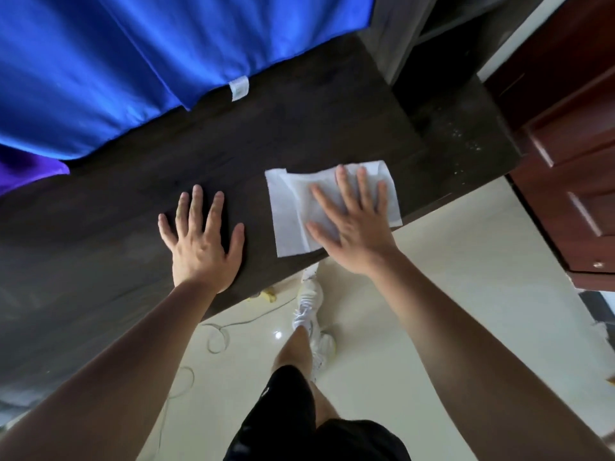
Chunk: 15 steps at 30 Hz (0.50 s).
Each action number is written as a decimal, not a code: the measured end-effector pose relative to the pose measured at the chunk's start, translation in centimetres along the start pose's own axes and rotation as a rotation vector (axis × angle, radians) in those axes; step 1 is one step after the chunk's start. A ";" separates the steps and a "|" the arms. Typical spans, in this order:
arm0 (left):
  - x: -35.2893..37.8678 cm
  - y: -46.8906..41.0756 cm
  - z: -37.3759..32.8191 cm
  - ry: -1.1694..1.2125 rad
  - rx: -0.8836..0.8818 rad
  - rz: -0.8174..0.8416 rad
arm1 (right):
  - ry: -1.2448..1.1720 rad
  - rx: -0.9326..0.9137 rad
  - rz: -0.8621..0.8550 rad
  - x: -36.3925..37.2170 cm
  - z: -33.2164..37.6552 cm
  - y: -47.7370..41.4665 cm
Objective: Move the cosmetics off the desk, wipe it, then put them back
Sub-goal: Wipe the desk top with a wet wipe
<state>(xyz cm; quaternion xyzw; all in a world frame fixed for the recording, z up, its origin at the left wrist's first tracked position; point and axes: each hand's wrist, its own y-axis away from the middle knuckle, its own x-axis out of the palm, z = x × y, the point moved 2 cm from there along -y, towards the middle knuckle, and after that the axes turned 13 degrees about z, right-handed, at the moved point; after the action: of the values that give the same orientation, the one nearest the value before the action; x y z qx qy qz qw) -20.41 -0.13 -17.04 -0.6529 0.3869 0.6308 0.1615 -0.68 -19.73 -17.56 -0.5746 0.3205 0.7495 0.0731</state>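
Note:
A dark wooden desk (283,128) fills the middle of the view, with no cosmetics on it. A white wipe (289,207) lies flat near the desk's front right edge. My right hand (352,224) presses flat on the wipe with fingers spread. To the left of the wipe, my left hand (203,241) rests palm down on the bare desk top, fingers apart and holding nothing.
A blue curtain (116,61) hangs over the desk's far edge, with a purple cloth (26,171) at the left. A reddish wooden cabinet (572,161) stands to the right. Below are pale floor tiles (449,294), a loose cable (216,337) and my legs in white shoes (307,307).

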 end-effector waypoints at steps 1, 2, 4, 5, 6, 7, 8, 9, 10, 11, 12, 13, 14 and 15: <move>0.0 -0.2 0.0 -0.003 -0.001 0.000 | -0.007 0.009 -0.011 0.0 -0.8 0.1; 0.1 -0.3 0.1 -0.006 -0.004 0.005 | -0.019 0.022 -0.030 0.0 -1.3 0.1; 0.2 -0.4 0.0 -0.023 -0.012 0.017 | -0.027 0.052 -0.065 0.0 -1.7 -0.6; 0.2 -0.4 -0.1 -0.032 -0.018 0.019 | -0.030 0.063 -0.063 -0.4 -1.8 -1.3; 0.0 -0.4 -0.1 -0.033 -0.026 0.026 | -0.035 0.064 -0.031 -1.0 -2.1 -2.4; -0.1 -0.4 -0.2 -0.027 -0.031 0.035 | -0.031 0.059 0.012 -1.8 -2.5 -3.5; -0.3 -0.4 -0.4 -0.021 -0.029 0.042 | -0.015 0.051 0.052 -2.6 -3.2 -4.5; -0.3 -0.3 -0.6 -0.019 -0.027 0.044 | -0.004 0.043 0.080 -3.2 -3.9 -5.4; -0.2 -0.2 -0.6 -0.025 -0.027 0.039 | -0.003 0.033 0.093 -3.5 -4.5 -6.3; -0.1 -0.2 -0.5 -0.030 -0.037 0.032 | -0.004 0.016 0.097 -3.8 -5.0 -7.4; -0.1 -0.2 -0.5 -0.033 -0.043 0.025 | -0.003 -0.001 0.094 -4.1 -5.3 -8.3; 0.0 -0.3 -0.5 -0.040 -0.044 0.019 | 0.006 -0.017 0.092 -4.3 -5.6 -9.0; 0.0 -0.3 -0.6 -0.050 -0.043 0.015 | 0.020 -0.031 0.094 -4.5 -5.7 -9.5; -0.1 -0.4 -0.6 -0.057 -0.038 0.018 | 0.029 -0.039 0.102 -4.7 -5.8 -9.7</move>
<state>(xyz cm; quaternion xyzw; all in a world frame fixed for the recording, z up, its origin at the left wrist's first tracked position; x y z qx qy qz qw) -19.71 -0.28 -16.96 -0.6342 0.3759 0.6578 0.1543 10.19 -14.18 -17.87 -0.5697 0.3355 0.7501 0.0189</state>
